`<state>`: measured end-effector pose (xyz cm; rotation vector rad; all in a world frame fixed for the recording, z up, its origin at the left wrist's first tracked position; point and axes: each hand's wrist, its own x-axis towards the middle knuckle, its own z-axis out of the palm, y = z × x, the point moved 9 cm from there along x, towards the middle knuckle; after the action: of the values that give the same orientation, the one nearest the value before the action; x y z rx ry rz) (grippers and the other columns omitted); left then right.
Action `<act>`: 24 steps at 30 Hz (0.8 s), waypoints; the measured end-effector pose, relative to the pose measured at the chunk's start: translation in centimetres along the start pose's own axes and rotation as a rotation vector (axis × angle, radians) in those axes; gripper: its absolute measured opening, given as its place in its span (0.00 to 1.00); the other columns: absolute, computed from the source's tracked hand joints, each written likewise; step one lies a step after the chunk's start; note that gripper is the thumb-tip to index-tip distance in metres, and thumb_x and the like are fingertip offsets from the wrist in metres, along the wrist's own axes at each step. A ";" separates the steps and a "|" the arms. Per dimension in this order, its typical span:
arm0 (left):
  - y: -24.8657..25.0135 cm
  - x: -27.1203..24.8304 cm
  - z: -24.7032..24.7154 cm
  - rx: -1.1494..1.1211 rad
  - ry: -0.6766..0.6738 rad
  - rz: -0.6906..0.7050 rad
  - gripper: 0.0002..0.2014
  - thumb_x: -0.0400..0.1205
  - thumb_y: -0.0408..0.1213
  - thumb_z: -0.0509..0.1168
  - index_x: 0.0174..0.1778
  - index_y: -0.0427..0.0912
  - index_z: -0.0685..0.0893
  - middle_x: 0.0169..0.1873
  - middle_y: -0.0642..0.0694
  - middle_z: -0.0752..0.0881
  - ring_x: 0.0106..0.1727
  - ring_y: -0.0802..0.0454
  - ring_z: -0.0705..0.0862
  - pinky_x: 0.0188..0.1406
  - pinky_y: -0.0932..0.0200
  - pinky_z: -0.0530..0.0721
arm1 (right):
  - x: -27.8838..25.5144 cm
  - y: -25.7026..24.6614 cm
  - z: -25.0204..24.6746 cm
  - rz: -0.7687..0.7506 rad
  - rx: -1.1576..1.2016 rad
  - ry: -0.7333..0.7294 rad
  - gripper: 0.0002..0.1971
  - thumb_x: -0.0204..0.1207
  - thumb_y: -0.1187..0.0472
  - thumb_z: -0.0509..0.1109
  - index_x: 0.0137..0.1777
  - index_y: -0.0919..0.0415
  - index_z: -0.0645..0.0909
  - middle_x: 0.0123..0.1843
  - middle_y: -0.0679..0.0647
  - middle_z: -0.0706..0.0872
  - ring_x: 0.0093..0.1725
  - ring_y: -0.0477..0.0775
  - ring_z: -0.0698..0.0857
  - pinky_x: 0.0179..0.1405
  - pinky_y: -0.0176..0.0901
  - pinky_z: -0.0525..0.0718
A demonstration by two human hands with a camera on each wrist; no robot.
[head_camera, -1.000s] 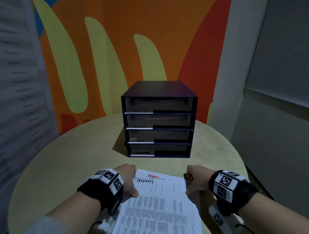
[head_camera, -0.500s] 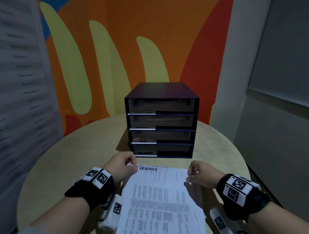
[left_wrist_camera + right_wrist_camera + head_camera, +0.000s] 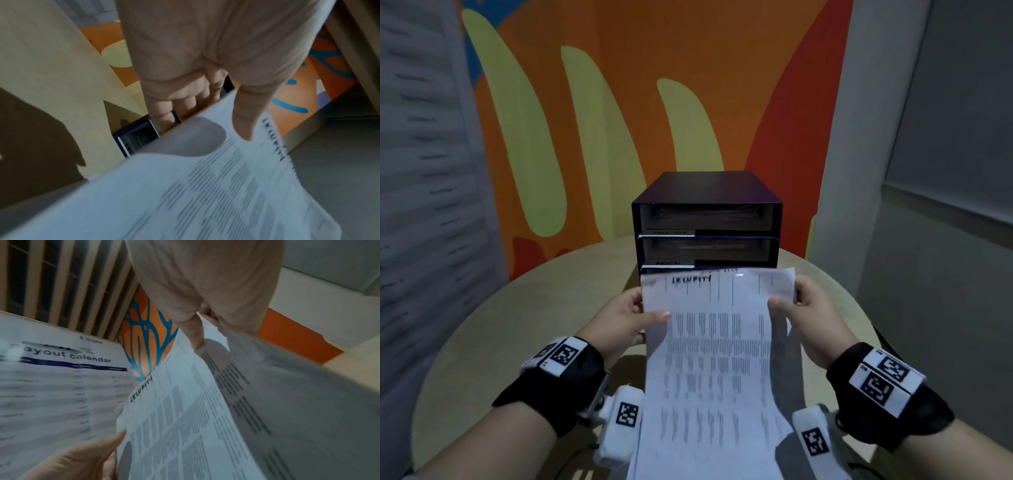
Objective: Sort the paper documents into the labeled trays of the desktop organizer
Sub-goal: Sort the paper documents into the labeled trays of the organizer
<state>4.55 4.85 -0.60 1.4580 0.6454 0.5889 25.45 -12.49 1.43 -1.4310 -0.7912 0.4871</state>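
A printed sheet (image 3: 722, 359) with "SECURITY" handwritten at its top hangs above the round table, held by its two upper corners. My left hand (image 3: 631, 317) pinches the left edge; the left wrist view shows the thumb (image 3: 244, 116) on top and the fingers (image 3: 164, 120) beneath the sheet (image 3: 205, 194). My right hand (image 3: 806, 306) pinches the right edge, its thumb (image 3: 197, 335) on the sheet (image 3: 185, 418). Behind stands the dark organizer (image 3: 705, 192). Its top two trays with white label strips show; the sheet's top edge hides the lower ones.
The beige round table (image 3: 517, 325) extends left and right of the organizer. A grey wall board (image 3: 424, 171) with printed lines stands at the left, headed "Payout calendar" (image 3: 61, 386) in the right wrist view. An orange mural is behind, a grey wall at the right.
Both hands took the top sheet by its far corners, lifted it off the table and carried it up and forward. It now covers the organizer's lower trays.
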 end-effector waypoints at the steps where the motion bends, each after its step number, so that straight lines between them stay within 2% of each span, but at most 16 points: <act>1: 0.3 -0.1 0.2 0.015 -0.005 0.017 0.15 0.79 0.29 0.70 0.61 0.41 0.82 0.53 0.44 0.91 0.51 0.48 0.91 0.47 0.53 0.86 | 0.0 -1.2 -0.2 -0.057 0.000 0.032 0.15 0.79 0.75 0.64 0.59 0.58 0.82 0.53 0.55 0.90 0.51 0.52 0.90 0.48 0.47 0.87; 3: 1.8 -0.4 0.6 0.028 -0.004 0.089 0.13 0.80 0.30 0.69 0.61 0.37 0.83 0.54 0.42 0.90 0.51 0.46 0.91 0.47 0.54 0.86 | -0.1 -3.7 -0.3 -0.173 0.003 0.056 0.15 0.79 0.74 0.64 0.59 0.57 0.82 0.54 0.54 0.90 0.53 0.53 0.89 0.51 0.47 0.87; 5: 3.9 -1.0 0.8 -0.032 0.018 0.176 0.12 0.81 0.30 0.67 0.60 0.37 0.85 0.54 0.40 0.91 0.48 0.48 0.91 0.43 0.58 0.87 | -0.4 -6.0 -0.2 -0.269 0.043 0.067 0.15 0.80 0.74 0.64 0.59 0.56 0.81 0.54 0.53 0.90 0.54 0.51 0.89 0.50 0.43 0.86; 7: 6.0 -1.5 0.9 -0.103 0.042 0.246 0.12 0.80 0.30 0.67 0.60 0.37 0.85 0.54 0.38 0.90 0.50 0.45 0.91 0.47 0.52 0.88 | -0.6 -7.8 -0.1 -0.348 0.093 0.074 0.15 0.80 0.75 0.64 0.57 0.56 0.81 0.54 0.53 0.89 0.52 0.49 0.88 0.47 0.38 0.86; 10: 7.8 -1.9 0.5 -0.128 0.086 0.331 0.16 0.76 0.34 0.70 0.59 0.36 0.83 0.54 0.37 0.90 0.55 0.38 0.89 0.56 0.41 0.85 | -0.9 -9.2 0.0 -0.411 0.157 0.057 0.15 0.80 0.75 0.63 0.58 0.55 0.80 0.54 0.53 0.88 0.53 0.50 0.88 0.48 0.40 0.87; 12: 7.4 -1.9 0.5 -0.108 0.098 0.337 0.17 0.75 0.34 0.71 0.60 0.34 0.82 0.54 0.35 0.89 0.56 0.35 0.88 0.57 0.37 0.85 | -0.8 -8.6 0.3 -0.384 0.180 0.028 0.13 0.81 0.74 0.63 0.60 0.59 0.79 0.56 0.55 0.89 0.54 0.52 0.88 0.49 0.43 0.88; 14: 5.6 -1.4 1.2 -0.076 0.072 0.279 0.17 0.79 0.33 0.71 0.63 0.32 0.82 0.57 0.33 0.88 0.57 0.34 0.88 0.60 0.35 0.84 | -0.4 -6.3 0.8 -0.274 0.174 -0.004 0.12 0.81 0.74 0.64 0.60 0.61 0.77 0.56 0.57 0.89 0.55 0.54 0.89 0.52 0.50 0.87; 16: 3.4 -0.9 1.4 -0.044 0.080 0.208 0.15 0.82 0.32 0.67 0.64 0.34 0.82 0.58 0.35 0.88 0.57 0.39 0.89 0.62 0.36 0.83 | 0.0 -3.0 1.5 -0.128 0.157 -0.047 0.13 0.81 0.73 0.65 0.61 0.60 0.76 0.57 0.56 0.90 0.58 0.57 0.88 0.57 0.56 0.85; 18: 2.4 -0.8 1.3 -0.021 0.095 0.183 0.15 0.83 0.34 0.66 0.66 0.37 0.82 0.57 0.39 0.89 0.57 0.41 0.89 0.64 0.37 0.82 | -0.2 -1.0 1.8 -0.058 0.123 -0.073 0.14 0.82 0.71 0.64 0.65 0.58 0.78 0.59 0.54 0.89 0.60 0.57 0.87 0.63 0.60 0.83; 20: 2.6 -0.9 1.0 -0.032 0.124 0.188 0.13 0.84 0.34 0.64 0.65 0.38 0.82 0.56 0.40 0.90 0.57 0.43 0.89 0.62 0.38 0.84 | -0.5 -0.8 1.9 -0.071 0.098 -0.076 0.15 0.83 0.70 0.63 0.65 0.57 0.80 0.60 0.53 0.89 0.61 0.55 0.87 0.62 0.58 0.83; 22: 2.9 -0.5 0.0 -0.086 0.171 0.187 0.12 0.85 0.30 0.62 0.64 0.38 0.81 0.55 0.41 0.90 0.56 0.44 0.89 0.59 0.42 0.85 | -0.5 -1.1 1.7 -0.066 0.099 -0.064 0.15 0.83 0.70 0.62 0.66 0.57 0.79 0.59 0.53 0.89 0.60 0.54 0.88 0.60 0.54 0.83; 24: 2.7 0.1 -0.3 -0.067 0.172 0.168 0.12 0.85 0.27 0.63 0.64 0.38 0.81 0.56 0.41 0.90 0.57 0.43 0.89 0.60 0.42 0.84 | -0.2 -0.8 1.7 -0.021 0.097 -0.080 0.15 0.84 0.71 0.60 0.65 0.56 0.80 0.59 0.53 0.90 0.59 0.54 0.88 0.59 0.54 0.84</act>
<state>4.48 5.23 2.09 1.4173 0.6347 0.8667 24.00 -11.56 2.09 -1.3190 -0.8353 0.5618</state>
